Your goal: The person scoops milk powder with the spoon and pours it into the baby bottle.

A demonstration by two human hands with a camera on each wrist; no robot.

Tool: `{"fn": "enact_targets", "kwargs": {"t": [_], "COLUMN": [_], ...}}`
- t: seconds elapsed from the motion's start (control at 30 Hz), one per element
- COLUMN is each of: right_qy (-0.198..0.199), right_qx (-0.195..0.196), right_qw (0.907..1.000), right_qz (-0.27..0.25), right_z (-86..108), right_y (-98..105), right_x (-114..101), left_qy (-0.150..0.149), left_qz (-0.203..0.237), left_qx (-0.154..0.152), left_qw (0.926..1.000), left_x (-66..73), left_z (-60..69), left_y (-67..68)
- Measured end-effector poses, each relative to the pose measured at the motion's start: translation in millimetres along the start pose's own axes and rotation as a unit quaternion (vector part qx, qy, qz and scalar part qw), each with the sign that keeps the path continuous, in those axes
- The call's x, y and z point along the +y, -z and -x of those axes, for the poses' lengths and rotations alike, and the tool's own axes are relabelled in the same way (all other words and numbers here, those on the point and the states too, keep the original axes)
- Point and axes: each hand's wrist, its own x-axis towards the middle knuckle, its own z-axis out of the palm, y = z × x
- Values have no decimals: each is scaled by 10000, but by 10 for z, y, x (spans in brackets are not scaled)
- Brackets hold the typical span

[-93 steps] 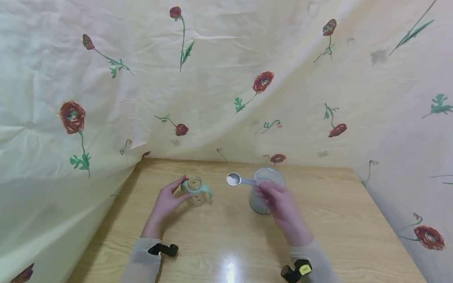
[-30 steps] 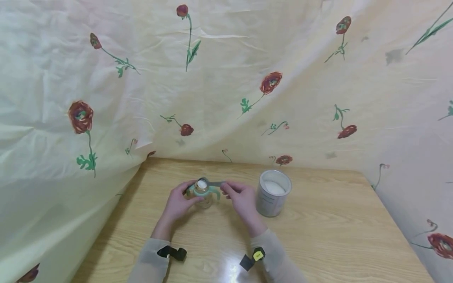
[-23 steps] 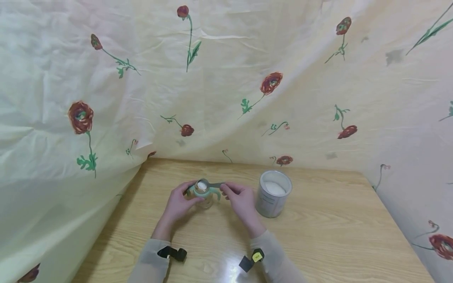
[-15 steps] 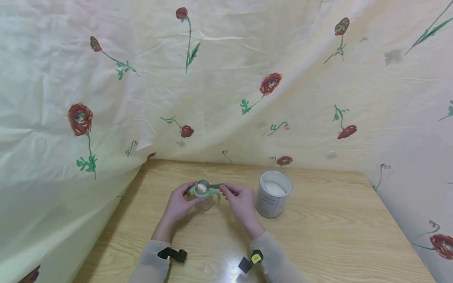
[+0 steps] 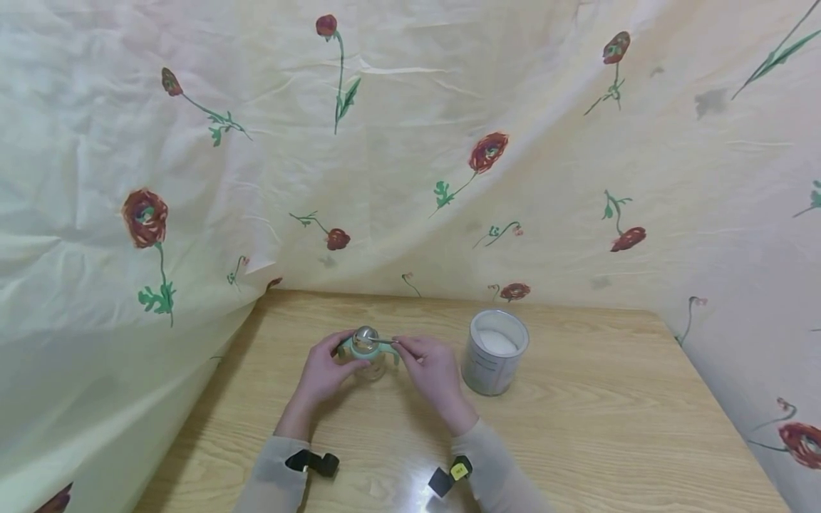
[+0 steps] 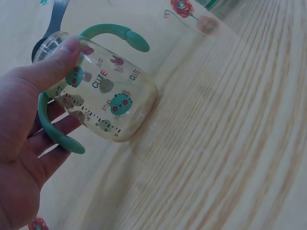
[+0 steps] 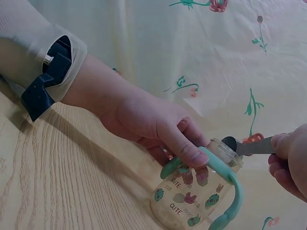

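My left hand (image 5: 323, 369) grips a clear baby bottle (image 6: 112, 88) with two mint-green handles and printed cartoon figures, thumb on the collar near its neck. The bottle's mouth is uncapped. Pinched in my right hand (image 5: 436, 374) is the handle of a grey measuring spoon (image 7: 259, 146). Its bowl lies turned over at the bottle's mouth, rounded back upward in the head view. Whether powder is still in the bowl is hidden. To the right of my right hand stands an open tin (image 5: 490, 370) holding white powder.
The wooden table (image 5: 596, 399) extends to the right and front of the tin. A flower-printed cloth (image 5: 398, 164) hangs behind the table and down both sides. Light reflects off the tabletop between my forearms.
My right hand has carried the powder-filled spoon left from above the tin to the bottle's mouth and has turned its bowl over. My left hand keeps hold of the bottle.
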Motion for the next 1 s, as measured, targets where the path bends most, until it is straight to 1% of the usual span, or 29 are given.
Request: {"fn": "enact_targets", "kwargs": {"t": [0.17,0.37,0.47,0.67,0.83,1.0], "right_qy": [223,787,956,1032,946,943], "right_qx": [-56,78,103,121,117,140], "right_qw": [9996,9954,9933,9926,9938,9937], "right_qz": [190,540,635,629,579,596], "right_z": [2,11,13,13,18,24], "right_y": [1,-10,-10,-11,-16,-21], "right_x": [0,27,36,54,70,91], "left_qy": [47,94,109,46,-38,36], "left_qz": [53,114,114,-24,-129,-140], "left_qx": [16,21,17,8,3,24], "left_qw": [10000,9999,9999,10000,9999,9999], "left_x": [2,-20,-21,-2,21,38], "left_z": [10,10,9,3,10,23], "left_y": [1,-4,-1,6,5,2]}}
